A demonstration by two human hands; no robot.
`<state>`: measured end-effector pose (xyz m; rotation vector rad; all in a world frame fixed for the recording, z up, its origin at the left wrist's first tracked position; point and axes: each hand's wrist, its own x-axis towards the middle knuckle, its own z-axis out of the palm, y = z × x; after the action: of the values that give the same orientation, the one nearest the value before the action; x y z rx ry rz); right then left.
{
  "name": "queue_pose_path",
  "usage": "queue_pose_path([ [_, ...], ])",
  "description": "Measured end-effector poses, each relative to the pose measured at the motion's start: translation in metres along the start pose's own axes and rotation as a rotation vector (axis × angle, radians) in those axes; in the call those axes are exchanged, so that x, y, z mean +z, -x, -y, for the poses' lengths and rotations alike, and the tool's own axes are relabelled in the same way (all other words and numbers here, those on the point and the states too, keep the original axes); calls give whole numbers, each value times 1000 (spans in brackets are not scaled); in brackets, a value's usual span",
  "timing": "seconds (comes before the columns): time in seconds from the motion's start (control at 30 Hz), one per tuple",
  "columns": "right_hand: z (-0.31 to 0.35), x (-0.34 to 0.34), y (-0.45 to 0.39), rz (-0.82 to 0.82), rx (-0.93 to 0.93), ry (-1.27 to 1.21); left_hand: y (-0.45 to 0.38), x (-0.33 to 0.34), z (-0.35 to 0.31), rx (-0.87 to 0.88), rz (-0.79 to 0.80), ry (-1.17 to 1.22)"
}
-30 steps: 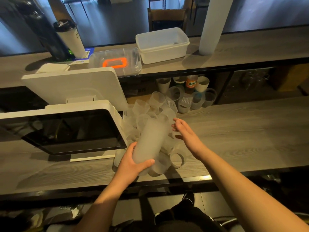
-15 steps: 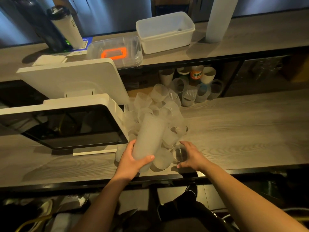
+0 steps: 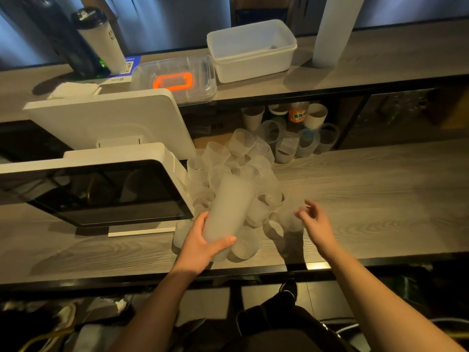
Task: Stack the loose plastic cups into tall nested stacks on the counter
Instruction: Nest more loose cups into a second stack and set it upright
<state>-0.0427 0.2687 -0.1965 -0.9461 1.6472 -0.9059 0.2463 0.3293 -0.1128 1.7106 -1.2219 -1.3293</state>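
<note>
A tall nested stack of frosted plastic cups (image 3: 229, 208) leans tilted over the pile, and my left hand (image 3: 203, 243) grips its lower end. Several loose frosted cups (image 3: 238, 158) lie in a heap on the wooden counter (image 3: 375, 199), beside the white screen. My right hand (image 3: 316, 222) hovers just right of the heap, motion-blurred. Its fingers are curled on a single clear cup (image 3: 291, 212) that shows only as a faint smear.
A white point-of-sale terminal (image 3: 101, 189) stands at the left, touching the heap. Under the raised shelf (image 3: 380, 62) stand more cups and an orange-labelled bottle (image 3: 298, 115). On the shelf are a white tub (image 3: 251, 49), a clear lidded box (image 3: 175, 80) and a tumbler (image 3: 101, 39).
My right hand dropped from the top of the stack to a cup at the counter's front edge, then lifted up and right with it. My left hand kept its grip on the stack.
</note>
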Motion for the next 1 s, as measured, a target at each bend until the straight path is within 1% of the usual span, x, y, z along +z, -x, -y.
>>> queue_pose_path([
  [0.07,17,-7,0,-29,-5,-130,0,1,-1,8,6,14],
  [0.17,47,-14,4,39,-57,-274,0,2,-1,13,21,17],
  [0.23,72,-15,11,87,-130,-331,1,4,-2,22,38,-4],
  [0.33,103,-9,19,117,-233,-371,2,6,-4,46,56,-57],
  [0.47,127,2,30,165,-311,-292,5,5,-6,83,86,-140],
  [0.67,130,22,42,273,-372,-94,9,2,-5,116,106,-171],
  [0.9,121,54,58,414,-288,-22,9,-4,-4,120,79,-173],
  [1.0,114,58,60,491,-230,-51,8,-8,4,97,90,-177],
])
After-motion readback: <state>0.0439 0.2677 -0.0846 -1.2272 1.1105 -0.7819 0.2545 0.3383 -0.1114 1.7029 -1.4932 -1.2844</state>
